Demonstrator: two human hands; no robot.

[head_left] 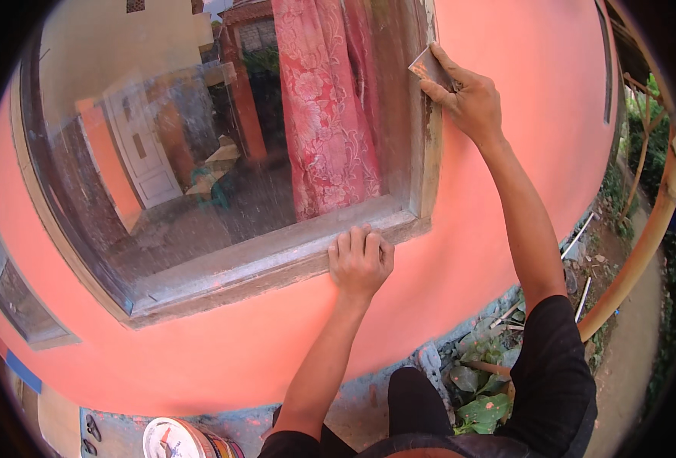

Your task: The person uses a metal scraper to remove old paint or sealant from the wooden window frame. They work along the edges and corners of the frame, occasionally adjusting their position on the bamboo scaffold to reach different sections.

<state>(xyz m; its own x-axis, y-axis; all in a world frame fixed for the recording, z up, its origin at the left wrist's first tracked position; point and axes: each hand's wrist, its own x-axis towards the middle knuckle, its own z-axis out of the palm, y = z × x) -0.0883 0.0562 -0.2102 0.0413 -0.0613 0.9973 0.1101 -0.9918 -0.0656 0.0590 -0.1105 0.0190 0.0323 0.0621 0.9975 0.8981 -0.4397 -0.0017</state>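
Observation:
My right hand (pixel 471 95) is raised to the right side of the weathered wooden window frame (pixel 432 164). Between its thumb and fingers it pinches a small flat square piece (pixel 428 69), grey-brown with orange-pink smears and a thin pale edge; whether it is a scraper or folded sandpaper I cannot tell. The piece is at the outer edge of the frame, by the pink wall (pixel 536 46). Lower down, my left hand (pixel 361 263) hooks its bent fingers over the bottom sill (pixel 277 267), with the fingertips on the wood.
Behind the window glass (pixel 223 183) hangs a red patterned curtain (pixel 326 114). A paint bucket (pixel 174 439) with a white lid stands at the wall's foot, near dark sandals (pixel 92 429). Plants (pixel 483 412) and a bamboo pole (pixel 635 263) are at the lower right.

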